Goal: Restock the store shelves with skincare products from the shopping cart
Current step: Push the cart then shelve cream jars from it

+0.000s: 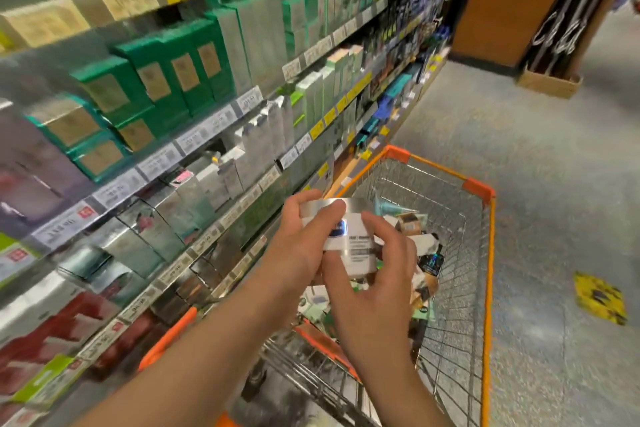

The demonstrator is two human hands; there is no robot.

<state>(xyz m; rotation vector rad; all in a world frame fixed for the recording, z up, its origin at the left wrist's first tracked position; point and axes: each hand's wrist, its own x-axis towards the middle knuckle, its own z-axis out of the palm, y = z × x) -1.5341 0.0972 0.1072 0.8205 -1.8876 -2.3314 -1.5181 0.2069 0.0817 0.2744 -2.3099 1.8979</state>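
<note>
A white jar with a silver lid and a blue label (349, 236) is held above the shopping cart (488, 253). My left hand (298, 246) grips it from the left, fingers curled over the lid. My right hand (374, 281) holds the jar's lower right side with thumb and fingers around it. Below the jar, several skincare boxes and tubes (422, 270) lie in the cart's wire basket. The store shelves (207, 128) run along the left, packed with green, silver and red boxes. The picture is blurred by motion.
The cart has orange rims and an orange handle (166, 340) near the shelf's lower levels. Grey floor spreads to the right with a yellow floor sticker (601, 298). A cardboard box (549, 81) stands by a brown pillar (509, 0) at the far end.
</note>
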